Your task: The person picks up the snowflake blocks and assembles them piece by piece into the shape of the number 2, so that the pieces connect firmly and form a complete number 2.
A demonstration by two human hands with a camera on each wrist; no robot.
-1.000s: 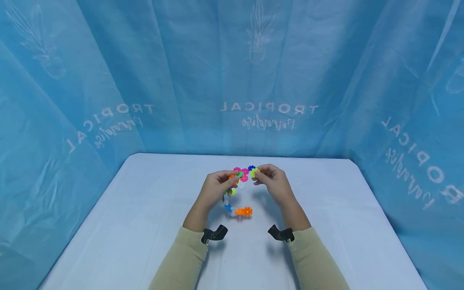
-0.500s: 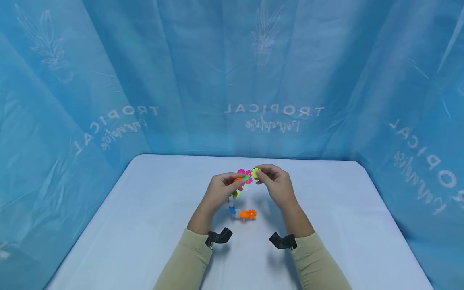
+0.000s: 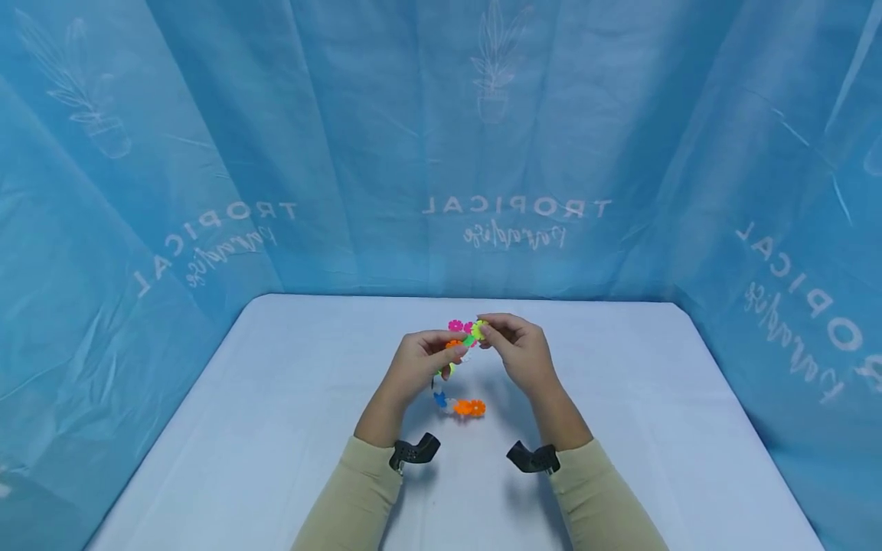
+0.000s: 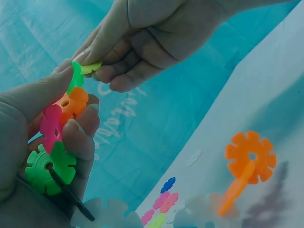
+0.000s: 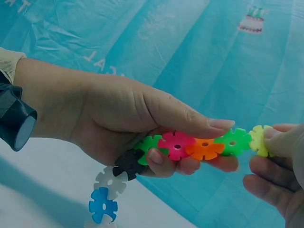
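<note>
My left hand [image 3: 420, 363] grips a chain of flower-shaped plastic discs between thumb and fingers. Along it run a green end disc [image 5: 232, 141], an orange disc [image 5: 205, 148], a pink disc [image 5: 176, 146], another green, then a black disc [image 5: 128, 164], whitish discs and a blue disc [image 5: 103, 205]. The chain's tail hangs down, finishing in orange discs [image 4: 251, 156]. My right hand [image 3: 521, 353] pinches a yellow disc [image 5: 259, 140] by its edge. Its rim meets the green end disc; whether their slots interlock I cannot tell.
Behind the hands, several loose discs lie on the white table, among them a blue one [image 4: 167, 185], pink ones [image 4: 169, 202] and a white one [image 4: 194, 157]. A blue printed curtain [image 3: 372, 153] encloses the table's [image 3: 289, 398] back and sides.
My right hand has moved slightly left, bringing the yellow disc from apart to against the green end disc. The left hand keeps its hold, and the whole head view has shifted a little.
</note>
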